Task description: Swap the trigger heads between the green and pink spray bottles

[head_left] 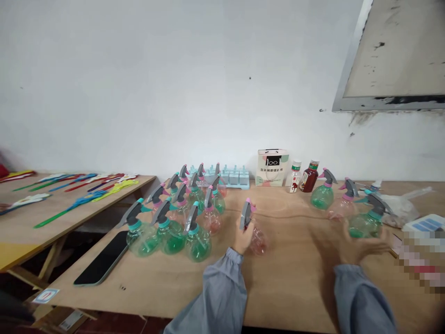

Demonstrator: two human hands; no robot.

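My left hand is closed around a pink spray bottle with a grey trigger, standing on the wooden table. My right hand is at a green spray bottle with a teal collar, its fingers curled round the base, blurred by motion. To the left stands a cluster of several green and pink spray bottles. Two more spray bottles, a green one and a pink one, stand behind my right hand.
A black phone lies at the table's left edge. At the back stand a teal ice tray, a small white box and two small bottles. A plastic bag lies at right. Coloured sticks cover a second table at left.
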